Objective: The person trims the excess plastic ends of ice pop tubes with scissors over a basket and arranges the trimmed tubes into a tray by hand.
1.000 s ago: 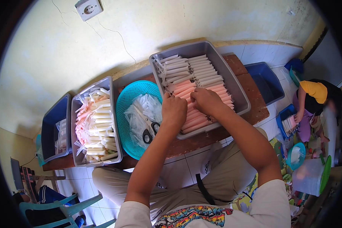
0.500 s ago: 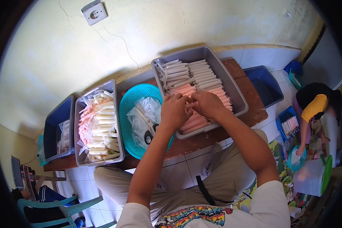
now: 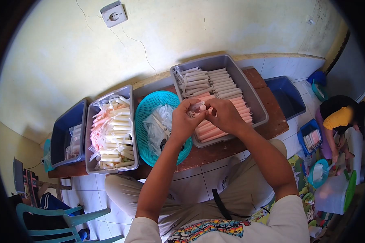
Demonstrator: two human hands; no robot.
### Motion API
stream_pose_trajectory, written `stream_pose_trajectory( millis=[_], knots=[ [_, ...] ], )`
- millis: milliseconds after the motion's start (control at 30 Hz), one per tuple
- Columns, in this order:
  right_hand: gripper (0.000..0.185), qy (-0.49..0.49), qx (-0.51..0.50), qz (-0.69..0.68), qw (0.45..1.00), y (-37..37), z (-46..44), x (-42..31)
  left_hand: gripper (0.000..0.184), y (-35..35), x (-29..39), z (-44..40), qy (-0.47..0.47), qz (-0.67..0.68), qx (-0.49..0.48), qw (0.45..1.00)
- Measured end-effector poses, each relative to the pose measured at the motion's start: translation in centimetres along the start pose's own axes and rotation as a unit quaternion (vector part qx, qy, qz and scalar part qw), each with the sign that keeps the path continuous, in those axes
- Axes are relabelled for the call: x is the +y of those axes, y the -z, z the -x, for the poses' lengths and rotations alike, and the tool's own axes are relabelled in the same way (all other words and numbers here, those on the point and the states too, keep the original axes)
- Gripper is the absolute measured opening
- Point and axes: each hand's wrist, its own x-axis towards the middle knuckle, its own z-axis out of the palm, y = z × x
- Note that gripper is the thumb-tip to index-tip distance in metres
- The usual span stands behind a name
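Observation:
My left hand [image 3: 185, 121] and my right hand [image 3: 225, 116] meet over the front part of a grey tub [image 3: 258, 106]. Their fingertips pinch the clear plastic end of a slim filled plastic tube [image 3: 202, 107] with a pale tip; the rest of it is hidden behind the hands. Under them, the tub holds rows of similar tubes, pink ones [image 3: 213, 130] in front and whitish ones [image 3: 225, 86] behind. Beside my left hand stands a turquoise mesh basket [image 3: 144, 106] with clear plastic bags [image 3: 154, 128] and scissors [image 3: 163, 133], partly covered by my forearm.
On the wooden bench [image 3: 267, 97], left of the basket, are a second grey tub [image 3: 130, 101] of white and pink tubes and a dark blue tub [image 3: 57, 133]. Another dark blue tub [image 3: 286, 95] sits right of the bench. A co-worker [image 3: 336, 117] crouches at the right by a turquoise bowl [image 3: 313, 175].
My hands have turned and parted slightly, so the tube's pale tip shows between the fingers. The view has shifted a little. The co-worker's arm has moved up from the bowl.

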Motion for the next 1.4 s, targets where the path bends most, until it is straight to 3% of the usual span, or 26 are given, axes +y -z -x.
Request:
stream_pose_trajectory(
  millis=[300, 400, 467, 567, 700, 767, 967, 1400],
  knots=[
    [0.028, -0.013, -0.039, -0.114, 0.993, 0.0, -0.4, -2.8, 0.028, 3.0, 0.2, 1.4, 0.012, 0.069, -0.023, 0.997],
    [0.027, 0.025, -0.039, -0.203, 0.978, -0.6, -0.5, -3.1, 0.026, 4.3, 0.8, 1.7, 0.012, 0.034, -0.005, 0.999],
    [0.03, -0.03, -0.044, -0.319, 0.946, -0.6, -0.6, -3.7, 0.025, 5.2, 2.0, 1.9, -0.006, -0.076, 0.017, 0.997],
    [0.033, -0.06, -0.051, -0.354, 0.932, -0.9, -1.2, -4.0, 0.026, 6.5, 4.5, 2.3, -0.025, -0.187, 0.006, 0.982],
    [0.033, -0.047, -0.073, -0.287, 0.954, -1.8, -2.0, -4.8, 0.027, 7.7, 3.0, 2.7, -0.045, -0.197, 0.009, 0.979],
    [0.03, 0.01, -0.058, -0.222, 0.973, -2.5, -2.2, -5.3, 0.028, 8.3, 2.8, 2.9, -0.054, -0.215, -0.007, 0.975],
    [0.028, 0.022, -0.082, -0.161, 0.983, -4.4, -3.1, -4.7, 0.029, 10.1, 1.3, 4.4, -0.048, -0.208, -0.004, 0.977],
    [0.027, -0.046, -0.055, -0.261, 0.963, -4.6, -4.5, -5.1, 0.021, 11.6, 2.0, 4.6, 0.004, -0.178, 0.02, 0.984]
  ],
)
